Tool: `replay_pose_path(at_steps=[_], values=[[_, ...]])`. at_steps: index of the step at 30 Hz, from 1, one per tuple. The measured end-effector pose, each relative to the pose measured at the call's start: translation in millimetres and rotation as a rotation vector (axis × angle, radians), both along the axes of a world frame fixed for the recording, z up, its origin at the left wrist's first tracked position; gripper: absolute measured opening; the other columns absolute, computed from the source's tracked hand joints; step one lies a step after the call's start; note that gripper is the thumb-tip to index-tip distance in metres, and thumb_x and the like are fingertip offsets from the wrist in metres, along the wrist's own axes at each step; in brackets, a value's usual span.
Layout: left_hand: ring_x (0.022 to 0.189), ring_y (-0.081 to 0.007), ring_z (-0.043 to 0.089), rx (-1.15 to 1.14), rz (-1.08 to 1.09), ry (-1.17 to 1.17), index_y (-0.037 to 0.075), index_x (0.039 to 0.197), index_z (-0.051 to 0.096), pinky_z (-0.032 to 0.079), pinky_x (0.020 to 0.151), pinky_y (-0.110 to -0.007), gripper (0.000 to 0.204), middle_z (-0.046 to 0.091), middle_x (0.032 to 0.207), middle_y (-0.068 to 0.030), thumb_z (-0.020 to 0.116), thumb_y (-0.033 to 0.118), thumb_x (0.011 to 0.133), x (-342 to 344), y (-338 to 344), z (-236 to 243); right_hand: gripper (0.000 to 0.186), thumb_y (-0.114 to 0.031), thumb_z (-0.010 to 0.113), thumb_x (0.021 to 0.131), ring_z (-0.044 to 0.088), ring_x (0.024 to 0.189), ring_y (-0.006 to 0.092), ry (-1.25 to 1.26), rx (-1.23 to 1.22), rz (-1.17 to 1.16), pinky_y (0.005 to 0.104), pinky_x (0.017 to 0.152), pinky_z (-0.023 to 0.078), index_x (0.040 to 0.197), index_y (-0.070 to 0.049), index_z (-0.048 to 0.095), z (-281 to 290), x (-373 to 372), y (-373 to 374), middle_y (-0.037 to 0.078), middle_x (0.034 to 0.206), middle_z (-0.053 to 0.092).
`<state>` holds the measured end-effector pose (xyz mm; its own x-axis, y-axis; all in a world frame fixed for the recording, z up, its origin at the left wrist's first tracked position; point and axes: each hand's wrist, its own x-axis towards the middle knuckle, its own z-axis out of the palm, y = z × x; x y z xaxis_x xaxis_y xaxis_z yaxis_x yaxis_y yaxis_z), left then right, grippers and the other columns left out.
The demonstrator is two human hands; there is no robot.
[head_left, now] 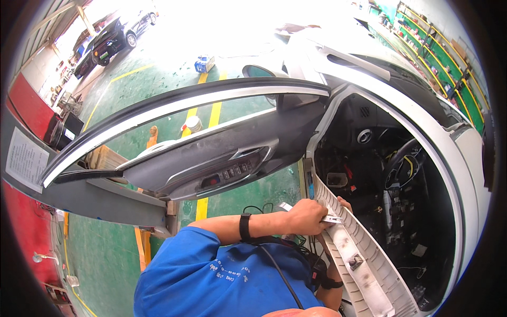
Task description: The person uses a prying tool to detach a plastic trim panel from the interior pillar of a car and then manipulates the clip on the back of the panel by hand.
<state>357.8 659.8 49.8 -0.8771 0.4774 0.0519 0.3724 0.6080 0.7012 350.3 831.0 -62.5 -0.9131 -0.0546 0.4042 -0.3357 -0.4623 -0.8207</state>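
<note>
My left hand point(309, 217), a black band on its wrist, is closed around a slim silver tool point(332, 219); its flat tip rests against a long, pale ribbed car trim panel point(364, 269). The exact kind of tool is not clear. Across the panel's upper end curl the fingers of my right hand point(345, 204), gripping its far edge; the panel hides the rest of that hand. A small dark clip point(355, 261) sits on the panel's dirty inner face. The panel slants along the open doorway of a white car point(438, 142).
The car door point(211, 158) stands wide open before me, its lower part near my left arm. Inside the stripped cabin are a steering wheel point(402, 166) and loose parts. A grey beam point(116, 203), a blue box point(204, 64) and a white bucket point(194, 124) stand beyond.
</note>
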Motion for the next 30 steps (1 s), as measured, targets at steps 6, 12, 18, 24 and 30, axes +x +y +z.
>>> replay_pose_path(at_steps=[6, 12, 18, 24, 30], values=[[0.067, -0.039, 0.064, 0.093, 0.106, -0.069, 0.004, 0.073, 0.066, 0.05, 0.062, -0.047, 0.022, 0.063, 0.066, -0.0185, 0.069, 0.025, 0.077, -1, 16, -7, 0.054, -0.007, 0.065, 0.083, 0.056, 0.118, 0.0274, -0.058, 0.129, 0.016, 0.0408, 0.103, 0.045, 0.131, -0.003, 0.041, 55, 11, -3, 0.017, 0.13, 0.051], [0.068, -0.0378, 0.064, 0.1, 0.09, -0.066, 0.004, 0.074, 0.07, 0.05, 0.063, -0.046, 0.019, 0.064, 0.068, -0.0189, 0.069, 0.022, 0.075, 8, -1, -19, 0.066, -0.007, 0.072, 0.078, 0.055, 0.119, 0.0259, -0.137, 0.177, 0.1, 0.0392, 0.105, 0.044, 0.134, -0.004, 0.038, 75, 31, -20, 0.016, 0.13, 0.052], [0.071, -0.0368, 0.065, 0.148, 0.093, -0.387, 0.002, 0.077, 0.071, 0.051, 0.068, -0.044, 0.04, 0.066, 0.072, -0.0182, 0.061, 0.039, 0.088, 4, -1, -10, 0.092, -0.005, 0.086, 0.06, 0.048, 0.127, 0.0237, -0.277, 0.124, 0.148, 0.0349, 0.108, 0.04, 0.137, -0.007, 0.034, 76, 35, -18, 0.013, 0.133, 0.049], [0.068, -0.0395, 0.063, 0.183, 0.012, -0.169, 0.002, 0.079, 0.068, 0.048, 0.062, -0.047, 0.03, 0.065, 0.07, -0.0184, 0.062, 0.029, 0.09, 0, -6, -24, 0.089, -0.004, 0.081, 0.064, 0.051, 0.124, 0.0204, -0.125, 0.436, -0.01, 0.0326, 0.109, 0.038, 0.137, -0.006, 0.031, 15, 18, 1, 0.01, 0.134, 0.05], [0.083, -0.0402, 0.062, 0.13, 0.042, 0.003, 0.004, 0.087, 0.058, 0.048, 0.07, -0.049, 0.015, 0.064, 0.085, -0.0179, 0.061, 0.018, 0.084, 3, -6, -17, 0.072, -0.015, 0.08, 0.071, 0.058, 0.111, 0.0225, -0.387, -0.086, 0.18, 0.0352, 0.102, 0.044, 0.13, -0.001, 0.04, 16, 7, 11, 0.015, 0.124, 0.054]])
